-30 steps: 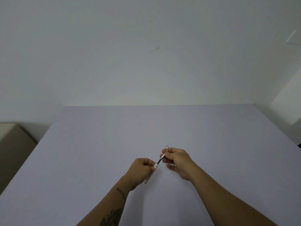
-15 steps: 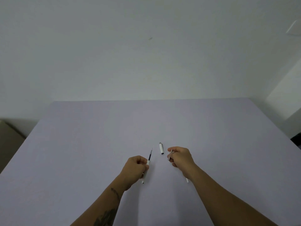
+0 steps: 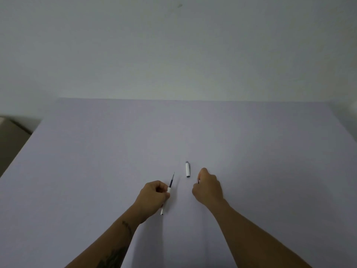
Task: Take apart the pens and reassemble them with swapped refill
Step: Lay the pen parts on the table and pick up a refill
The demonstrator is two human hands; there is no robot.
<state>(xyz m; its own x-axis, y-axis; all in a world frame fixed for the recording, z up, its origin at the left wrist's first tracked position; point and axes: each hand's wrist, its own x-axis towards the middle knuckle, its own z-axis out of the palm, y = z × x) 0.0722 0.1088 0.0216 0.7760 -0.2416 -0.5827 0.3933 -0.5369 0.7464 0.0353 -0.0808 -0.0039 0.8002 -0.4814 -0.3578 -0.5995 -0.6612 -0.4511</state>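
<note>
A white pen barrel (image 3: 167, 192) is being gripped in the curled left hand (image 3: 152, 198), with its dark refill (image 3: 171, 179) left bare and sticking out of the front end. The barrel's long axis is running from about 6 to 12 o'clock, tilted slightly toward 1, with the refill tip being pointed away from the person and the white tail showing below the fist. A loose white pen section (image 3: 187, 169) is lying on the lilac table (image 3: 251, 151), apart from both hands, its axis also at 12 to 6 o'clock, with the grey end at the far side. It is sitting at about 1 o'clock from the left hand and 11 o'clock from the right hand (image 3: 207, 187), and the right is judged the nearer. The right hand is being held knuckles-up and closed around something thin and dark at its thumb side; what is pinched there cannot be told. The refill is probably to be drawn out next, along its own axis.
</note>
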